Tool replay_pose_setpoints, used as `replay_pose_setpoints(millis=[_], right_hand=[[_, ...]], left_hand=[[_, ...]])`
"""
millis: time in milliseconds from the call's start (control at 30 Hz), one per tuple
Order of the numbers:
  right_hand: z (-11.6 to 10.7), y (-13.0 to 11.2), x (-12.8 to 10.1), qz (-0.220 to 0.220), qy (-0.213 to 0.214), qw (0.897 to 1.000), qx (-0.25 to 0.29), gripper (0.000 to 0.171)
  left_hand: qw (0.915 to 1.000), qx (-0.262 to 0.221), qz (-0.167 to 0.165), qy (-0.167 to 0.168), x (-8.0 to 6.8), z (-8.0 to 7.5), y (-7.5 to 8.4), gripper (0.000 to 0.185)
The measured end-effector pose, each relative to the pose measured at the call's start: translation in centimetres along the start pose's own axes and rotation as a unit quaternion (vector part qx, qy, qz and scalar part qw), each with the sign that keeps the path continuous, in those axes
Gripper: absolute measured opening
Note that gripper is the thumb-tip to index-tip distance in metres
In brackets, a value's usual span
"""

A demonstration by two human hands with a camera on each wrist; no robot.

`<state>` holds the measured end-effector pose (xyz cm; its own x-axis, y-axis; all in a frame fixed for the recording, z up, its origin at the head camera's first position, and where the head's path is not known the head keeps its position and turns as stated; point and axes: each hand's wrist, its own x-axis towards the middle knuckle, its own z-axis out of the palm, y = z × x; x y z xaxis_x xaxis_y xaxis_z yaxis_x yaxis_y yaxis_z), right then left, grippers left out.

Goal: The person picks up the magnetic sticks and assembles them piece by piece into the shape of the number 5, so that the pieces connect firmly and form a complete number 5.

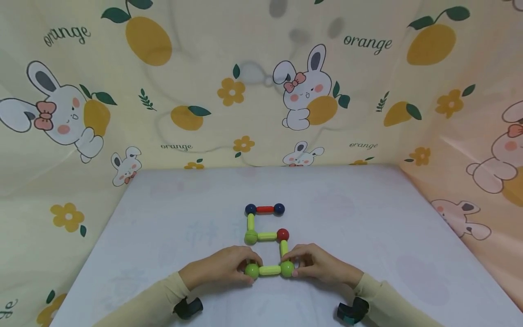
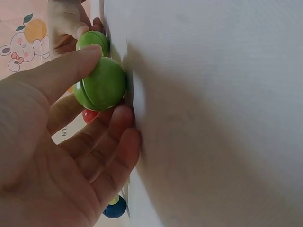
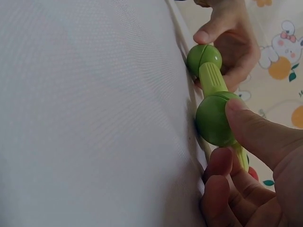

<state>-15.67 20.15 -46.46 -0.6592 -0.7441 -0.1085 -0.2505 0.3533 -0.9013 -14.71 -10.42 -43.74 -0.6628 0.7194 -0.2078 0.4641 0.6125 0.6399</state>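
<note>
A chain of balls and rods lies on the white table in an S-like shape. My left hand (image 1: 226,264) pinches the green ball (image 1: 252,272) at its near left end between thumb and fingers. On the near right corner, my right hand (image 1: 320,264) pinches another green ball (image 3: 215,120). A yellow-green rod (image 1: 270,270) joins these two balls. From the right corner a second rod (image 1: 284,247) runs back to a red ball (image 1: 283,234). Farther along are a green ball (image 1: 251,237) and a dark blue ball (image 1: 250,209), linked by yellow-green rods.
A red rod (image 1: 265,209) ends the chain at the back, with a second dark blue ball (image 1: 279,209) on it. White covering (image 1: 163,213) spreads over the table. Patterned cloth (image 1: 253,118) with rabbits and oranges hangs behind and at both sides.
</note>
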Motion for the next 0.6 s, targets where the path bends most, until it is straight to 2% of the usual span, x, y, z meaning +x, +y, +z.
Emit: replay_pose_setpoints(millis=[167,400,600], right_hand=[[0.0,-0.2,0.0,0.008,-0.001,1.000,-0.002,0.039],[-0.1,0.0,0.1,0.003,0.000,1.000,0.000,0.040],[0.0,0.1,-0.1,0.001,0.001,1.000,0.005,0.040]], left_hand=[[0.9998,-0.017,0.002,0.000,-0.1,0.0,-0.1,0.035],[0.9967,-0.080,-0.003,-0.011,-0.2,-0.1,-0.6,0.038],[0.9952,-0.096,-0.004,-0.021,-0.1,-0.1,-1.0,0.038]])
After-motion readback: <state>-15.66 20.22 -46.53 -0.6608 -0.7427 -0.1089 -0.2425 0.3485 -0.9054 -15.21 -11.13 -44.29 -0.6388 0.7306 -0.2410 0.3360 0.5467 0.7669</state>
